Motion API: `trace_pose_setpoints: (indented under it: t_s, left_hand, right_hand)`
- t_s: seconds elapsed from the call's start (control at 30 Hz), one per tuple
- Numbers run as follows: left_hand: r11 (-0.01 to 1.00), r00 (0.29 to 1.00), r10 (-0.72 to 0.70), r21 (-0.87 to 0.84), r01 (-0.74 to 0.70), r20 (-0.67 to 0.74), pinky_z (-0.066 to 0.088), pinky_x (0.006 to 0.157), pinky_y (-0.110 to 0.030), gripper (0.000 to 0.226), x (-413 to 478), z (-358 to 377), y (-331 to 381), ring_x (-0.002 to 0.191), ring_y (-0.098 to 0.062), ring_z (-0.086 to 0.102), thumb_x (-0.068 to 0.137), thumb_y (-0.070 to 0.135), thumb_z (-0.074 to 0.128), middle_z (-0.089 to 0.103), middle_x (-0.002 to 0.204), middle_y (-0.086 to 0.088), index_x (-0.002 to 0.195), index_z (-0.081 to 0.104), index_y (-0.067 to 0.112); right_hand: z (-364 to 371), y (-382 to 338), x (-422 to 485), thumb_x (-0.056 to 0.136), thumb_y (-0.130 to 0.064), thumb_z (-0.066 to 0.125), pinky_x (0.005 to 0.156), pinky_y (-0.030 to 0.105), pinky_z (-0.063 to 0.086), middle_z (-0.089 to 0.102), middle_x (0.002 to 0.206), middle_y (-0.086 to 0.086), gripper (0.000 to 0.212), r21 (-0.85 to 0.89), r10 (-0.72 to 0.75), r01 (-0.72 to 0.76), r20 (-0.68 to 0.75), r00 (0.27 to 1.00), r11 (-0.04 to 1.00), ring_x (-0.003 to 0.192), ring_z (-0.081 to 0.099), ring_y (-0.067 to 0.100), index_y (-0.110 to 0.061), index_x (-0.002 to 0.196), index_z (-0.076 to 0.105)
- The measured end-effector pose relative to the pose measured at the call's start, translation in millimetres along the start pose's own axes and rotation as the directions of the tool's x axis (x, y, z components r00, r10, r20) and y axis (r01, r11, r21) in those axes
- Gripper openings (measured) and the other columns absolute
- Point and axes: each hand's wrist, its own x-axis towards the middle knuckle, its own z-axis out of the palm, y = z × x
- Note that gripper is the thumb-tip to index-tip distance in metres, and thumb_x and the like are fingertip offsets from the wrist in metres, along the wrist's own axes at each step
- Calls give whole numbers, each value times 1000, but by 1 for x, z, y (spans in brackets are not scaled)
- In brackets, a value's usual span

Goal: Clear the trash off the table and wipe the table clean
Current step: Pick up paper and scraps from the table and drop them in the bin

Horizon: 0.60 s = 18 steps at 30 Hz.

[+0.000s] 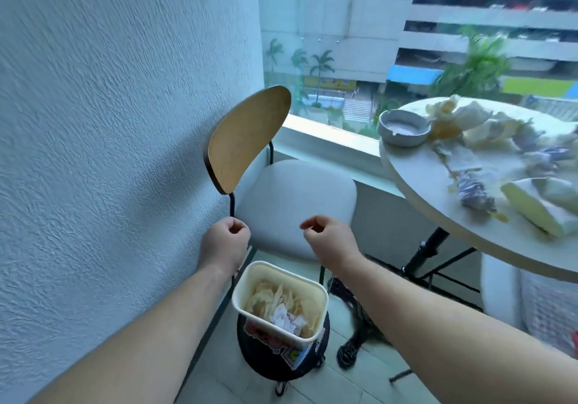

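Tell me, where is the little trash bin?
The trash bin sits low in the middle of the head view, on a black stool, below the left hand and right hand, in front of the chair.

Textured white wall point(109, 122) left; wooden-backed chair point(247, 141) beside it; window point(328, 44), daylight; tiled floor point(359, 385).

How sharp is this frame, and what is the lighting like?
Head view: motion blur smears the textured wall, the buildings outside and the crumpled trash on the round table; the left hand, right hand and waste bin read somewhat sharper; the wide lens tilts the building lines; soft bluish daylight, no hard shadows or glare.
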Motion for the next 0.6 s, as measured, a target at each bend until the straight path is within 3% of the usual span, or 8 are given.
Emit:
trace_pose_setpoints:
  t_s: [0.17,0.3,0.5,0.6]
  left_hand:
    - [991,992,125,-55,-124,3,47,64,-30,14,5,-21,57,80,-24,65,89,20,60,72,81,1,81,71,24]
    - [970,976,217,-108,-217,-8,52,64,-32,14,7,-29,98,80,-26,68,90,22,58,74,79,0,84,71,23]
    - [916,929,367,-194,-353,43,56,71,-42,20,-3,-14,153,80,-28,67,90,27,58,73,77,-4,79,72,18]
    - [887,902,423,-244,-393,85,59,78,-47,25,-11,9,181,82,-31,70,81,37,57,74,76,-3,75,71,18]
  right_hand:
    - [-40,-52,-11,92,-12,56,48,24,43,63,65,-8,25,74,-82,91,-118,990,993,48,50,14,-28,95,76]
    - [-74,-79,-21,91,-8,53,50,26,42,61,65,-7,28,125,-134,164,-218,967,978,53,50,16,-26,93,75]
    - [-132,-83,-36,92,-9,55,44,23,40,60,61,-9,27,132,-123,187,-387,914,973,44,49,10,-29,91,73]
    - [-164,-74,-43,90,-10,57,52,28,46,64,65,-9,25,117,-111,184,-461,880,976,55,57,16,-30,89,73]
